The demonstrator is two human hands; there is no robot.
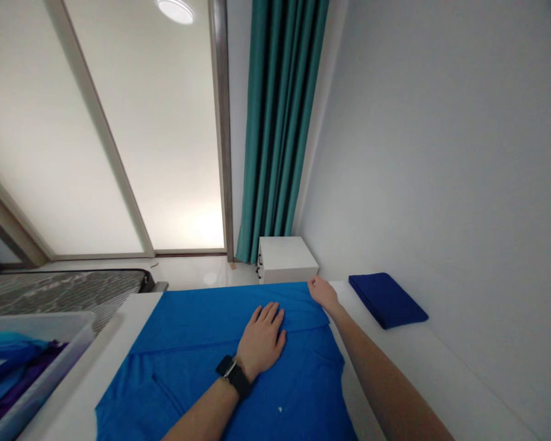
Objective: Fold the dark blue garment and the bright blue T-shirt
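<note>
A bright blue cloth garment (188, 331), probably a shirt, is spread over a white table (85, 373). A crease or layered edge runs across its far part, and a small white mark shows nearer to me. My left hand (264, 337), with a black watch on the wrist, lies flat on the middle of the fabric, fingers stretched out. At the far right corner, my right hand (322, 290) is closed on the garment's edge. The near end of the garment runs out of view.
A folded dark blue cloth (388, 300) lies right of the garment, by the wall. On the left stands a clear plastic bin (80, 324) holding blue and purple fabrics. Past the table are a white cabinet (287, 252), a green curtain (280, 135) and frosted sliding doors (151, 122).
</note>
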